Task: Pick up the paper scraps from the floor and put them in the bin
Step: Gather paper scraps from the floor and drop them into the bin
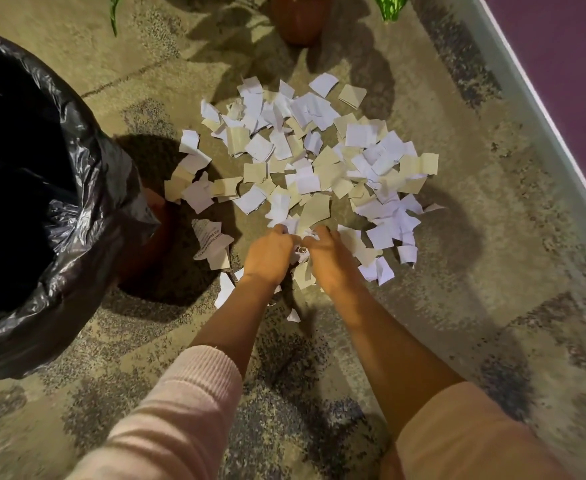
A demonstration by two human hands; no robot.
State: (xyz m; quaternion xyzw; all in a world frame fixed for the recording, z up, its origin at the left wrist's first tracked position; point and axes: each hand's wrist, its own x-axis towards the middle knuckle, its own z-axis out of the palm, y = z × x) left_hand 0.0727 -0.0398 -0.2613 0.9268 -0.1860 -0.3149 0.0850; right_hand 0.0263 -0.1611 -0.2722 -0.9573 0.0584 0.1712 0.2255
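The bin is lined with black plastic film, glossy and crinkled. Beside the bin, the paper scraps are thin and matt with torn edges (some white, some buff). The floor around the bin is rough, speckled carpet. The left sleeve is ribbed knit cloth, matt.

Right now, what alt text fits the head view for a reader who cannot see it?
The left hand and right hand grip scraps at the pile's near edge on the carpet. A black-bagged bin stands to the left, a pot beyond.
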